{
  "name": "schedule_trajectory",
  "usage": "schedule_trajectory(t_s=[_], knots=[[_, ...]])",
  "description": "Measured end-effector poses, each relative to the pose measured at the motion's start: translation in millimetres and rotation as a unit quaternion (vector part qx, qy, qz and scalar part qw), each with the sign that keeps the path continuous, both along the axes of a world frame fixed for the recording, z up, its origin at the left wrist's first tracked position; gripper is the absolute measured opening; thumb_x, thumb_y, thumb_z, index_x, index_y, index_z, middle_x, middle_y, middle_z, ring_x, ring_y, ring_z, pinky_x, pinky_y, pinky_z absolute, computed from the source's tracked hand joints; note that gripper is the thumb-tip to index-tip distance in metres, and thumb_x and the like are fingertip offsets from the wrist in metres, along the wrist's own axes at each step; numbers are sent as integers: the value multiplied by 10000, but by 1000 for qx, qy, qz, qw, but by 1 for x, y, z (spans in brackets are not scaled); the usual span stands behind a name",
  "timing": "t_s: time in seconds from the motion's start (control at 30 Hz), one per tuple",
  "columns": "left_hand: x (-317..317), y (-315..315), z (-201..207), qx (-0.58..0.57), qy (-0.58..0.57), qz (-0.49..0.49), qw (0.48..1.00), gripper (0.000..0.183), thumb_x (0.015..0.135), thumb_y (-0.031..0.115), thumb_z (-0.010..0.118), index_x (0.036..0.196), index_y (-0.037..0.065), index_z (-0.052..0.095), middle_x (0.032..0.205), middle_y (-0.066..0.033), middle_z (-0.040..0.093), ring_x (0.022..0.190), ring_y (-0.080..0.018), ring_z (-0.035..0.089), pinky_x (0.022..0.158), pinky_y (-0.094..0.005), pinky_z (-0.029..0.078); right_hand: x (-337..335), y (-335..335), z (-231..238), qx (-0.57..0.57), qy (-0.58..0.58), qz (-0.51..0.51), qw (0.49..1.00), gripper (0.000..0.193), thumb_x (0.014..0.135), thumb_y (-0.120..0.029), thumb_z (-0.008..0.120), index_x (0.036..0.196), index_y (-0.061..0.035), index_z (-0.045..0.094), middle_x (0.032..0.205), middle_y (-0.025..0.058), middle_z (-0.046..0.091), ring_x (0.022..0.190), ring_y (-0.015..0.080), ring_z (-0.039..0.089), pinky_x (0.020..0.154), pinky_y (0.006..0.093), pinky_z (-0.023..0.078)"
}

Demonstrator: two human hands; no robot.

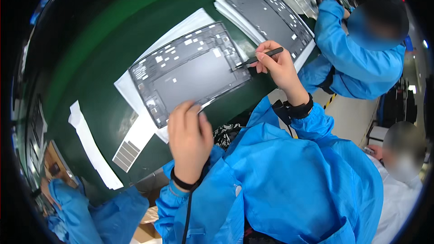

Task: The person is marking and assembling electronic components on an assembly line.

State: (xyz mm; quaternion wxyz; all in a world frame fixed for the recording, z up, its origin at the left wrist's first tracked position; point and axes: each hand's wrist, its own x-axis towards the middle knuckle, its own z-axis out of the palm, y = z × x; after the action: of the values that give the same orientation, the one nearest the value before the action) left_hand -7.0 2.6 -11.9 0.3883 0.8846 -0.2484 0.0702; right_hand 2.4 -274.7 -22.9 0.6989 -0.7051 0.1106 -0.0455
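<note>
A dark grey tablet housing [194, 79] with many small white patches lies tilted on white sheets in front of me. Between the thumb and fingers of my right hand [275, 65] is a pair of black tweezers [266, 56]. Their tip points down at the right end of the housing, at or just above its surface. My left hand [190, 135] is curled at the near edge of the housing, fingers over the rim. That hand hides the near left part of the edge, and its fingertips are partly hidden.
A second similar housing [269, 16] lies on white sheets farther right, near a co-worker in a blue smock [357, 58]. Left of me are a strip with grey rectangles [127, 153] and a long white paper strip [92, 147] on the green table [97, 95]. Another blue sleeve [77, 217] shows lower left.
</note>
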Motion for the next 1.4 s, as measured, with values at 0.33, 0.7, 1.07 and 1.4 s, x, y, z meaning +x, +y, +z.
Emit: schedule_trajectory(t_s=[0.33,0.7,1.07,1.4], knots=[[17,-92,-23,40,2,-96,995,298,827,36,633,1103,-42,551,1216,-213,519,1093,-393,531,928,-437,450,-4,-14,-9,-54,-16,-1,998,100,911,-87,576,963,-3,561,812,23,600,711,90,614,629,231,491],[18,-103,-25,81,-33,-107,990,369,812,53,639,1151,-50,534,1248,-223,526,1148,-398,511,963,-449,435,0,-8,0,-191,-29,-8,981,123,867,-109,615,913,4,599,676,104,643,615,161,637,574,279,481],[9,-114,-34,149,-28,-130,980,509,840,120,610,1293,-61,466,1371,-228,472,1291,-399,438,1043,-514,378,-2,-5,10,-222,-45,3,974,131,870,-100,608,924,19,596,707,133,658,627,203,665,578,297,498],[11,-125,-22,275,-99,-73,954,541,858,174,617,1319,-49,441,1302,-196,534,1222,-308,487,1057,-555,309,-8,-6,7,-117,-124,-178,969,177,955,-151,559,902,8,614,765,55,630,698,103,577,620,251,454]])
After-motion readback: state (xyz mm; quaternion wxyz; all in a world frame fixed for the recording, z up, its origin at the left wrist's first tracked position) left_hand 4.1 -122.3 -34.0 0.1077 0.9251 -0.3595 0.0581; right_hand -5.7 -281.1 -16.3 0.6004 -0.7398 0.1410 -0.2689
